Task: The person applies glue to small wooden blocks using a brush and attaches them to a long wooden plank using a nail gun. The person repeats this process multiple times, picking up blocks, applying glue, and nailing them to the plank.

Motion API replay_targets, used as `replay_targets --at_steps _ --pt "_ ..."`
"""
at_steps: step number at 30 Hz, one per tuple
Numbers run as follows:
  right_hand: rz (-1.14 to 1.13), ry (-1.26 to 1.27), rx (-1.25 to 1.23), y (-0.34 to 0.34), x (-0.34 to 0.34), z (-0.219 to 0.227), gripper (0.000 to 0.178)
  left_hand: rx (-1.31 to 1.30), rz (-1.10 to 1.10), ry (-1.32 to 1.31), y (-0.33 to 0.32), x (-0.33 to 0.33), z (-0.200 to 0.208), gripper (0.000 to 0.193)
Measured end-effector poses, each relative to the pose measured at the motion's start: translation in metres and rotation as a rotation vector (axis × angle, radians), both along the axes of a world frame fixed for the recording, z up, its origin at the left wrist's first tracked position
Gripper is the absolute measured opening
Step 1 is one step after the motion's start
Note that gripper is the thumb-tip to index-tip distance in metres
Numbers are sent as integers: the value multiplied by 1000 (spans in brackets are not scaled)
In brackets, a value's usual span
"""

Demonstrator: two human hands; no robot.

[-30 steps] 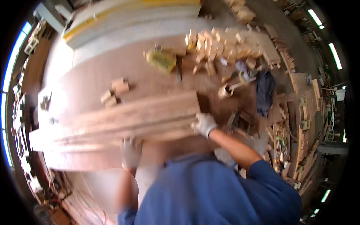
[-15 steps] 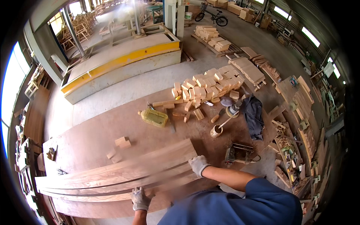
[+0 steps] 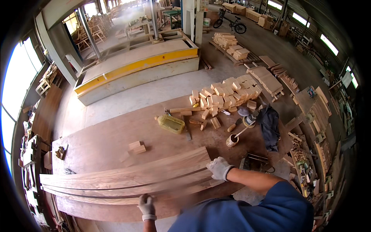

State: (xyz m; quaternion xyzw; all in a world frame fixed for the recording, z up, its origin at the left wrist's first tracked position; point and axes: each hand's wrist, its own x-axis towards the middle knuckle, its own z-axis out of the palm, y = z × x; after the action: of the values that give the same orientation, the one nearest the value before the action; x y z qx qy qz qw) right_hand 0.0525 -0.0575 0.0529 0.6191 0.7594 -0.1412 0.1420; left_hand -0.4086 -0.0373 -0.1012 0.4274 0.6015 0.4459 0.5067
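Observation:
Long wooden boards (image 3: 116, 176) lie side by side across the near part of the brown table (image 3: 96, 145), with narrow dark gaps between them. My right hand (image 3: 219, 169), in a pale work glove, is closed round the boards' right end. At the near edge of the nearest board (image 3: 112, 200) is my left hand (image 3: 147, 207), also gloved, its fingers bent against the wood. The undersides of the boards and some fingertips are hidden. A hazy blur covers the boards' middle.
Beyond the boards lie small wood blocks (image 3: 137, 147), a yellowish plastic bottle (image 3: 171, 124) and a large heap of blocks (image 3: 228, 92). At right are a glue pot with a brush (image 3: 232, 140), dark cloth (image 3: 268, 127) and a dark tool (image 3: 257, 162). A hand plane (image 3: 60, 152) sits at left.
The whole view has swung, so the scene sits farther right in the picture. Both hands stay at the boards; the fingers of my left hand look more bunched at the near edge.

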Motion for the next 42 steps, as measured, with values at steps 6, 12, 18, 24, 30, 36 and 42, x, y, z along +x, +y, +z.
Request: replay_targets --at_steps 6,12,18,24,30,36,42 --pt "-13 -108 -97 -27 40 66 39 -350 541 -881 25 -30 26 48" --pt "-109 -225 -170 -59 82 92 44 -197 573 -1180 40 -37 44 67" --pt "-102 -272 -131 -66 99 71 43 -212 585 -870 54 -50 -3 48" --pt "-239 -193 10 -80 135 43 19 -217 156 -957 12 -28 -16 19" --pt "-185 -369 -88 -134 157 11 54 -348 343 -969 20 33 64 24" --pt "-192 -326 -231 -149 128 10 56 -410 414 -922 25 20 57 25" --pt "-105 -31 97 -193 131 -17 38 -349 350 -922 10 -18 -1 17"
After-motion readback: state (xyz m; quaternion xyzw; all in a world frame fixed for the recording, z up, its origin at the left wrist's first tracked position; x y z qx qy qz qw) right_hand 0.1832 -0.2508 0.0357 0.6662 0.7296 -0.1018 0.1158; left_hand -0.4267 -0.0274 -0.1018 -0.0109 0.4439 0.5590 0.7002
